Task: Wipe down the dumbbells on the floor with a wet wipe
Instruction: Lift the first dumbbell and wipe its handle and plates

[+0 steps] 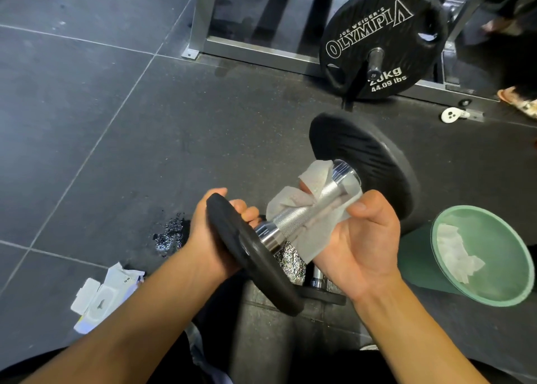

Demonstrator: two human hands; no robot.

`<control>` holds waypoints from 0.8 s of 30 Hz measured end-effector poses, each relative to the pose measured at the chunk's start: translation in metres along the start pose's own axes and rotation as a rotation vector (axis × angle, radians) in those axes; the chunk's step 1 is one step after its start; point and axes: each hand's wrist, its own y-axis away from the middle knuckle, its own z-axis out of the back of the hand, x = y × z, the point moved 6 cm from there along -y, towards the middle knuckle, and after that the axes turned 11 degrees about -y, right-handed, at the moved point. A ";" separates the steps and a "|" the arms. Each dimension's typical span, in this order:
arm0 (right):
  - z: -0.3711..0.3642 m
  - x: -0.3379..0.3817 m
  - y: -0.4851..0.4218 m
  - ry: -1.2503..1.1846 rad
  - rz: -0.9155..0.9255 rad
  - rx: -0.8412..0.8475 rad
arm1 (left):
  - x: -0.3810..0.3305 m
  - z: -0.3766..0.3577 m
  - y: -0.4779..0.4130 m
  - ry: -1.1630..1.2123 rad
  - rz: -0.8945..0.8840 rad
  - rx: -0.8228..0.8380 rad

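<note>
A dumbbell point(293, 215) with a knurled chrome handle and black plates is lifted off the floor, tilted up to the right. My left hand point(215, 235) grips the near black plate point(252, 255) by its rim. My right hand point(360, 238) holds a white wet wipe point(313, 209) wrapped round the handle, fingers curled under it and thumb on top. The far plate point(374, 168) sits beyond the wipe. Part of a second dumbbell point(316, 282) lies on the floor underneath, mostly hidden.
A green bin point(505, 293) with used wipes inside stands at the right. An open wipe packet point(104, 299) lies on the floor at the left. A 20 kg Olympia plate point(377, 28) on a metal rack stands behind. Someone's sandalled foot point(520, 101) is at far right.
</note>
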 end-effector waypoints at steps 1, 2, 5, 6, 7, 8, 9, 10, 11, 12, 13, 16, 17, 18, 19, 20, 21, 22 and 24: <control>-0.001 0.000 0.000 -0.002 0.003 -0.004 | -0.005 -0.004 0.002 0.008 -0.014 0.008; 0.001 0.000 -0.001 -0.001 0.015 -0.025 | -0.014 -0.007 0.005 -0.036 -0.100 -0.012; 0.007 -0.004 -0.001 -0.017 0.027 -0.062 | -0.049 -0.019 0.040 -0.387 -0.711 -0.043; 0.009 -0.005 -0.001 -0.041 0.019 -0.067 | -0.056 -0.029 0.063 -0.623 -0.982 -0.020; 0.009 -0.005 -0.001 -0.060 0.013 -0.060 | -0.055 -0.042 0.085 -0.870 -1.232 0.017; 0.011 -0.005 -0.001 -0.063 0.009 -0.056 | -0.047 -0.051 0.103 -1.101 -1.477 0.067; 0.012 -0.005 -0.001 -0.069 0.008 -0.054 | -0.036 -0.057 0.113 -1.303 -1.676 0.119; 0.013 -0.006 -0.001 -0.076 0.005 -0.057 | -0.027 -0.060 0.116 -1.430 -1.796 0.162; 0.015 -0.006 -0.001 -0.089 0.004 -0.057 | -0.018 -0.060 0.118 -1.502 -1.903 0.160; 0.016 -0.007 -0.002 -0.098 0.005 -0.058 | -0.016 -0.060 0.117 -1.518 -1.926 0.150; 0.017 -0.007 -0.003 -0.101 0.013 -0.062 | -0.017 -0.057 0.113 -1.499 -1.940 0.106; 0.020 -0.005 -0.005 -0.057 0.045 -0.114 | -0.040 -0.046 0.089 -1.205 -1.500 -0.027; 0.019 -0.005 -0.004 -0.049 0.038 -0.112 | -0.049 -0.035 0.072 -0.977 -1.238 -0.089; 0.018 -0.005 -0.004 -0.049 0.024 -0.101 | -0.051 -0.025 0.053 -0.703 -0.963 -0.093; 0.019 -0.005 -0.003 -0.057 0.016 -0.094 | -0.048 -0.017 0.037 -0.457 -0.731 -0.072; 0.018 -0.007 -0.001 -0.073 -0.004 -0.081 | -0.041 -0.009 0.019 -0.289 -0.530 -0.056; 0.018 -0.009 0.000 -0.101 -0.032 -0.061 | -0.031 -0.004 0.004 -0.170 -0.341 -0.028; 0.016 -0.012 0.001 -0.145 -0.070 -0.031 | -0.020 -0.002 -0.005 -0.095 -0.173 0.008; 0.014 -0.014 0.002 -0.109 -0.084 -0.011 | 0.000 0.002 -0.017 0.010 0.008 0.042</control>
